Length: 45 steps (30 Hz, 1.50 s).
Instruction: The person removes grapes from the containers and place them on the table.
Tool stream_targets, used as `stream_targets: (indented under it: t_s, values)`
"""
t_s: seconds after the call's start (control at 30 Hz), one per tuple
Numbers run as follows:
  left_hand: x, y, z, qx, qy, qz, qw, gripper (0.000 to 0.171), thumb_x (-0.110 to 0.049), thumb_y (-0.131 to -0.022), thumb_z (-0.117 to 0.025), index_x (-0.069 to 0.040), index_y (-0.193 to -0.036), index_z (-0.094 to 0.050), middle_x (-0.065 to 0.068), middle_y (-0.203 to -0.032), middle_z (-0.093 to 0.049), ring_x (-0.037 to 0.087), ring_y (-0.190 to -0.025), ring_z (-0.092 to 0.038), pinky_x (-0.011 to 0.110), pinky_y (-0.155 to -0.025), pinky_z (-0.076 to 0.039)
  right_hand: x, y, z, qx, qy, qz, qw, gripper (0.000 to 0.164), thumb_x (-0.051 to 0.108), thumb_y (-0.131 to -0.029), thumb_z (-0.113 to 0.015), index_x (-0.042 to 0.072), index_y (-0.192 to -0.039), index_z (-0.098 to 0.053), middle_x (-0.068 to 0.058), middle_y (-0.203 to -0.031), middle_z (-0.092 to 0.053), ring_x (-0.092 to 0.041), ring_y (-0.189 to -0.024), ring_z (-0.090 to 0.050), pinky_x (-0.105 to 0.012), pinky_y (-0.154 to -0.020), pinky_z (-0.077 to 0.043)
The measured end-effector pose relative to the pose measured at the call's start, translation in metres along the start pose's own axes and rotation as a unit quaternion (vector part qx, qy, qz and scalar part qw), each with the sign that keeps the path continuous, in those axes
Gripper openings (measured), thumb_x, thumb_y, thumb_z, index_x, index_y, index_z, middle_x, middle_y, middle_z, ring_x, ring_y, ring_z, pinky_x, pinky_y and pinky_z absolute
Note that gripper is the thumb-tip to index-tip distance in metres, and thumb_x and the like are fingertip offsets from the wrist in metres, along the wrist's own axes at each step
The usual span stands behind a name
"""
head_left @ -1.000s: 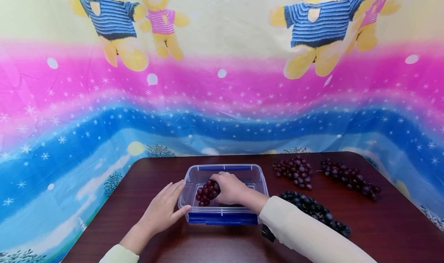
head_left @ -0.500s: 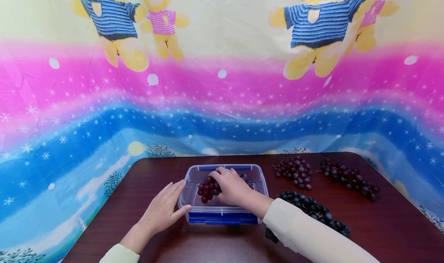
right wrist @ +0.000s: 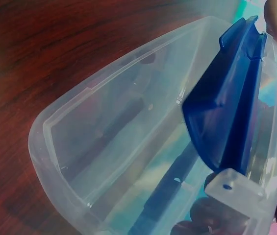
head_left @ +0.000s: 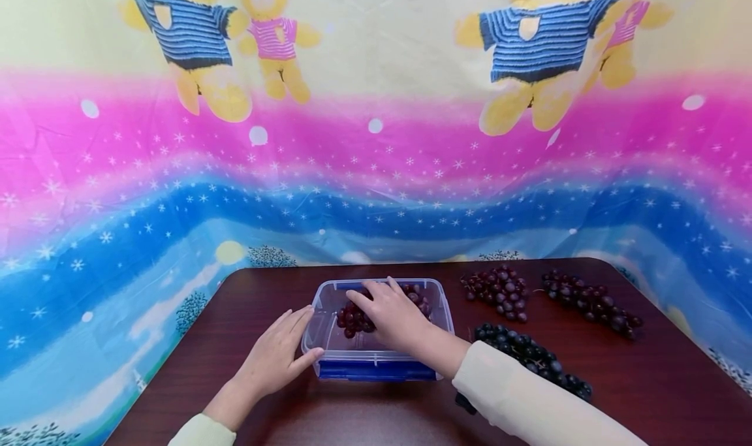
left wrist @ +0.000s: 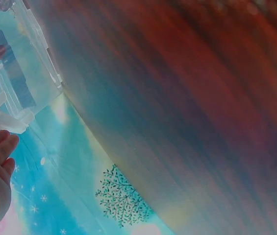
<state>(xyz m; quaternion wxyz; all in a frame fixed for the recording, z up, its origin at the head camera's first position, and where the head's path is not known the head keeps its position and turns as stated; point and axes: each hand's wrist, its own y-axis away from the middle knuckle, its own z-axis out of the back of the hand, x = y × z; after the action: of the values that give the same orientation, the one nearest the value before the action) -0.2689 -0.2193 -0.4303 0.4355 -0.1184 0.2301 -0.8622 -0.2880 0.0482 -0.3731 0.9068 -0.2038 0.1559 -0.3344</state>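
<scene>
A clear plastic food container [head_left: 376, 354] with blue side latches stands on the dark wooden table. Inside it lies a bunch of red grapes [head_left: 354, 320], partly covered by my right hand [head_left: 395, 314]. That hand's fingers are spread and lie over the bunch; their undersides are hidden. More red grapes show beyond the hand at the container's back right. My left hand [head_left: 276, 351] touches the container's left rim with straight fingers, thumb at the front corner. In the right wrist view a blue latch [right wrist: 226, 103] hangs from the container's rim.
Right of the container lie two more red grape bunches, one nearer [head_left: 499, 292] and one farther right [head_left: 590, 302]. A black grape bunch [head_left: 534, 354] lies partly behind the right sleeve [head_left: 517, 394]. A printed cloth [head_left: 376, 198] hangs behind the table.
My right hand has moved slightly back and right inside the container, its fingers spreading over the grapes. More grapes now show beside it. The left hand has stayed at the rim.
</scene>
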Motion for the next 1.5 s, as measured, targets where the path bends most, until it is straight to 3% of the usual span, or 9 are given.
stream_targets:
  t_s: [0.17, 0.4, 0.9, 1.3, 1.5]
  values:
    - [0.0, 0.0, 0.0, -0.001, 0.0, -0.001, 1.0, 0.071, -0.05, -0.091, -0.06, 0.004, -0.137, -0.051, 0.016, -0.138, -0.053, 0.03, -0.129, -0.048, 0.048, -0.11, -0.032, -0.001, 0.002, 0.002, -0.017, 0.043, 0.014, 0.999, 0.075, 0.025, -0.069, -0.089, 0.016, -0.135, -0.055, -0.016, -0.129, -0.055, -0.03, -0.115, -0.056, -0.054, -0.104, -0.039]
    - [-0.001, 0.0, 0.001, 0.007, 0.001, 0.007, 1.0, 0.071, -0.049, -0.09, -0.062, 0.003, -0.138, -0.051, 0.015, -0.14, -0.052, 0.029, -0.13, -0.047, 0.047, -0.111, -0.031, -0.002, 0.006, 0.009, -0.042, 0.07, 0.022, 0.996, 0.075, 0.017, -0.065, -0.089, 0.017, -0.133, -0.057, -0.017, -0.128, -0.056, -0.031, -0.114, -0.056, -0.056, -0.1, -0.041]
    - [-0.001, 0.001, 0.0, -0.003, 0.001, 0.004, 1.0, 0.071, -0.043, -0.087, -0.068, 0.003, -0.138, -0.051, 0.016, -0.139, -0.053, 0.03, -0.129, -0.048, 0.047, -0.11, -0.031, -0.004, 0.011, 0.027, -0.094, 0.112, 0.045, 0.988, 0.06, -0.003, -0.078, -0.074, 0.018, -0.132, -0.059, -0.018, -0.128, -0.057, -0.032, -0.116, -0.055, -0.055, -0.1, -0.042]
    - [-0.001, 0.001, 0.0, -0.001, -0.002, 0.005, 1.0, 0.071, -0.048, -0.09, -0.063, 0.003, -0.138, -0.051, 0.014, -0.139, -0.052, 0.028, -0.13, -0.047, 0.047, -0.111, -0.031, -0.007, 0.014, 0.038, -0.116, 0.117, 0.051, 0.985, 0.06, 0.002, -0.076, -0.079, 0.017, -0.13, -0.06, -0.018, -0.126, -0.057, -0.033, -0.112, -0.056, -0.057, -0.097, -0.044]
    - [-0.001, 0.001, 0.0, 0.0, 0.002, 0.01, 1.0, 0.071, -0.045, -0.088, -0.067, 0.003, -0.138, -0.05, 0.015, -0.139, -0.052, 0.029, -0.13, -0.047, 0.048, -0.11, -0.032, -0.01, 0.016, 0.043, -0.125, 0.132, 0.051, 0.982, 0.059, 0.0, -0.077, -0.077, 0.017, -0.131, -0.06, -0.019, -0.127, -0.058, -0.033, -0.111, -0.057, -0.057, -0.097, -0.044]
